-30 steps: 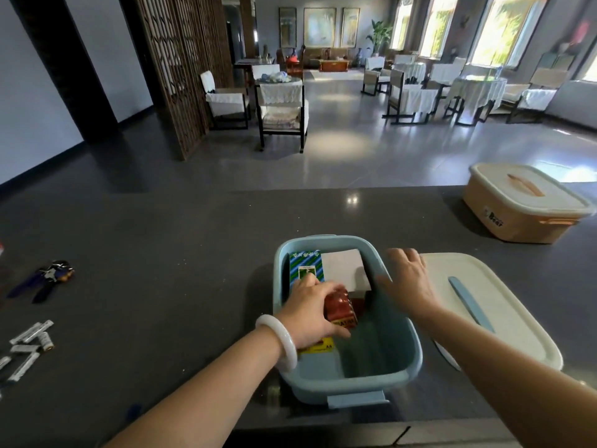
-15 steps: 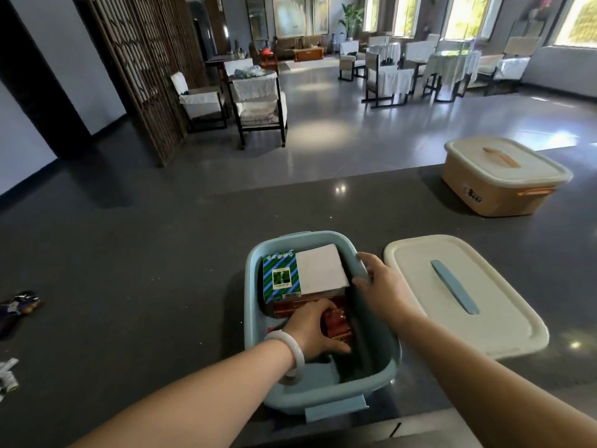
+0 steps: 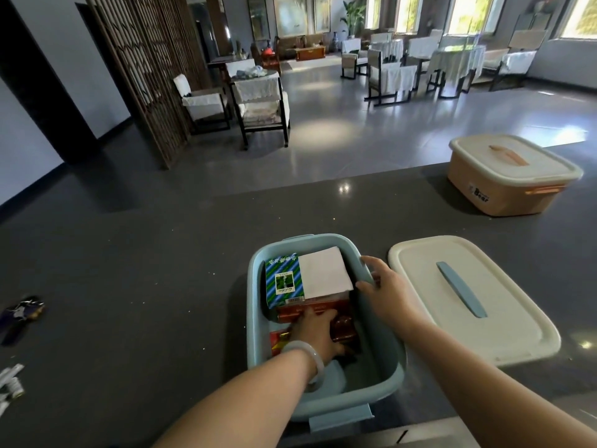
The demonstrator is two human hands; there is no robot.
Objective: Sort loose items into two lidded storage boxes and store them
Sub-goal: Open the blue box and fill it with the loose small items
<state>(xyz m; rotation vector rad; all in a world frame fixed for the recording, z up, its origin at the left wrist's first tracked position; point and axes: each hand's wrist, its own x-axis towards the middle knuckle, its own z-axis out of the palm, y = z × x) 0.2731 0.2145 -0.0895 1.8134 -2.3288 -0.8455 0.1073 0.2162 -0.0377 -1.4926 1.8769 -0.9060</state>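
The open blue box (image 3: 355,404) sits on the counter right in front of you, with both your hands at it. Its cream lid (image 3: 420,286) lies flat just to the right of it, blue handle up. The peach box (image 3: 504,192) stands well apart at the far right, with its lid on.

Your right hand (image 3: 387,295) clamps the blue box's right rim, with the thumb inside the wall and the fingers curled over the edge. Your left hand (image 3: 315,331), with a pale bracelet (image 3: 311,358) on the wrist, reaches down inside the box. Its fingers lie over a red carton (image 3: 319,308), and a dark red packet (image 3: 344,328) sits against the thumb side. The hand hides most of that packet, so whether the fingers grip it or only rest on it cannot be told. Past your fingertips, at the far end of the box, a green-striped box (image 3: 284,281) lies beside a white packet (image 3: 324,273).

The counter (image 3: 129,286) is dark grey and speckled. At its left edge lie some small white tubes (image 3: 11,379) and a dark purple object (image 3: 21,312). Beyond it is a large room with a glossy floor, a wooden lattice screen (image 3: 145,76), white-covered chairs (image 3: 258,105) and bright windows.
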